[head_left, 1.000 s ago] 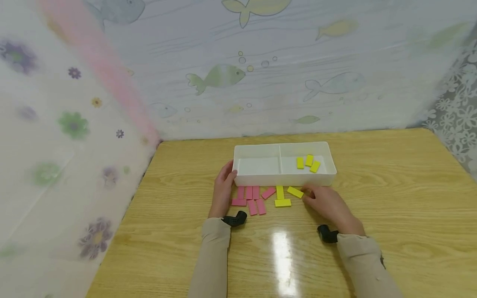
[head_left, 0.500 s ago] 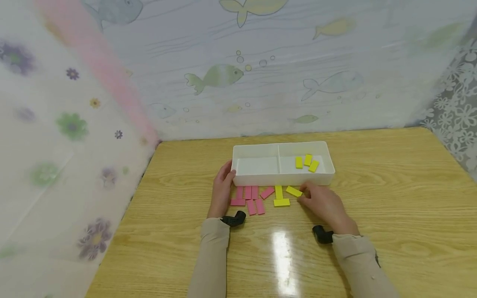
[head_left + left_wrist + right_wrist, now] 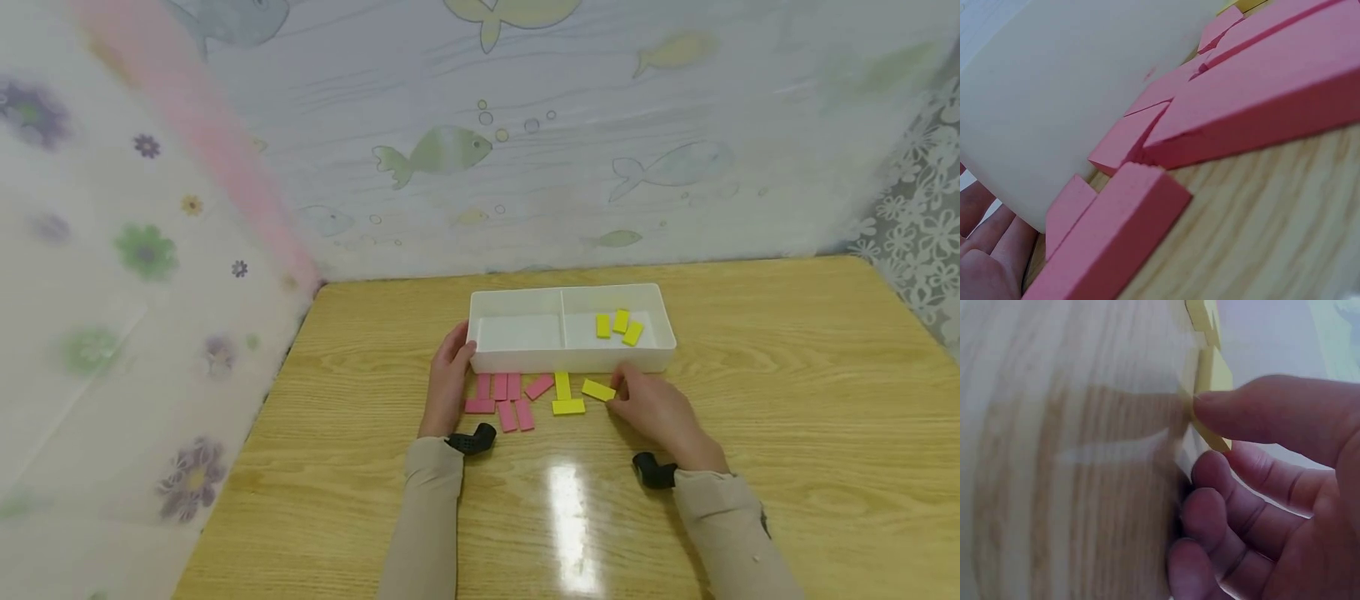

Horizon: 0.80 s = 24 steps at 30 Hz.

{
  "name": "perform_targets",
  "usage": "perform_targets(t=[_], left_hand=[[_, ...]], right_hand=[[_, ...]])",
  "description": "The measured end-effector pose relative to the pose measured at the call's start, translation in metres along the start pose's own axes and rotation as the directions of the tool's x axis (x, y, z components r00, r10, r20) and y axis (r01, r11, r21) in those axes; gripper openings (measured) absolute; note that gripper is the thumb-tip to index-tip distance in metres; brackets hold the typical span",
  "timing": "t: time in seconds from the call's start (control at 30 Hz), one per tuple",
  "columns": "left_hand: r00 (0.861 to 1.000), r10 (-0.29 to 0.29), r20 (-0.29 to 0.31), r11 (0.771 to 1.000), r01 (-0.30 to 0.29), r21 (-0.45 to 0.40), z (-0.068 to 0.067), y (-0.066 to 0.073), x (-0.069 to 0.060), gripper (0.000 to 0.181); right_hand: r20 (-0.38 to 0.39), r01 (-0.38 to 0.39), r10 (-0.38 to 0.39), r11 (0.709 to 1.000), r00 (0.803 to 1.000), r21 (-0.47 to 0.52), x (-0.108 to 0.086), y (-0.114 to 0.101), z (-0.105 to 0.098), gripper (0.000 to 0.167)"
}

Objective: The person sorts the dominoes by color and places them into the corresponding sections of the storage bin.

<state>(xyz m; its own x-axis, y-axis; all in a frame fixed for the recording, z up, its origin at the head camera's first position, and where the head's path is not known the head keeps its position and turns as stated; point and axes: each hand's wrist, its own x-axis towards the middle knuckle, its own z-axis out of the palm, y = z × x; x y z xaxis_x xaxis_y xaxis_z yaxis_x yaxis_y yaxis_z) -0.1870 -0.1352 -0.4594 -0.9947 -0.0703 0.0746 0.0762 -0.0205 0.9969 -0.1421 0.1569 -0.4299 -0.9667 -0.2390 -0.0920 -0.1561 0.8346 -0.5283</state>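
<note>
A white two-compartment box (image 3: 517,362) stands on the table. My left hand (image 3: 448,367) holds its left end, thumb at the front corner; in the left wrist view the fingers (image 3: 997,244) lie along the box's end wall. My right hand (image 3: 656,408) pinches a yellow block (image 3: 598,390) by its right end, just in front of the box. The right wrist view shows the thumb (image 3: 1254,406) on that yellow block (image 3: 1213,378) and the other fingers curled below. Two more yellow blocks (image 3: 567,407) and several pink blocks (image 3: 501,387) lie left of it.
Several yellow blocks (image 3: 603,326) lie in the box's right compartment; the left compartment (image 3: 519,332) shows only its white floor. The wooden table (image 3: 360,367) meets a fish-patterned covering (image 3: 420,225) behind and a flowered one (image 3: 142,333) at the left.
My right fingers have moved in onto the end of the angled yellow block, which has shifted slightly right and towards me. My left hand stays at the box.
</note>
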Motion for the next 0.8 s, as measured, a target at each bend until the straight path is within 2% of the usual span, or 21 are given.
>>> perform_targets(t=[0.17, 0.47, 0.8], left_hand=[[1.0, -0.007, -0.002, 1.0, 0.007, -0.004, 0.0005, -0.0009, 0.0006, 0.041], [1.0, -0.006, -0.01, 0.999, 0.005, -0.032, 0.0009, -0.0023, 0.0021, 0.042], [1.0, 0.008, -0.004, 1.0, -0.008, -0.006, -0.0002, -0.0015, 0.0012, 0.042]], right_hand=[[0.006, 0.002, -0.002, 0.999, 1.0, 0.036, -0.0008, 0.002, -0.0001, 0.02], [-0.028, 0.037, -0.035, 0.997, 0.999, 0.072, 0.002, 0.0059, 0.0012, 0.016], [0.002, 0.069, -0.07, 0.993, 0.998, 0.099, 0.0027, 0.0024, 0.0027, 0.012]])
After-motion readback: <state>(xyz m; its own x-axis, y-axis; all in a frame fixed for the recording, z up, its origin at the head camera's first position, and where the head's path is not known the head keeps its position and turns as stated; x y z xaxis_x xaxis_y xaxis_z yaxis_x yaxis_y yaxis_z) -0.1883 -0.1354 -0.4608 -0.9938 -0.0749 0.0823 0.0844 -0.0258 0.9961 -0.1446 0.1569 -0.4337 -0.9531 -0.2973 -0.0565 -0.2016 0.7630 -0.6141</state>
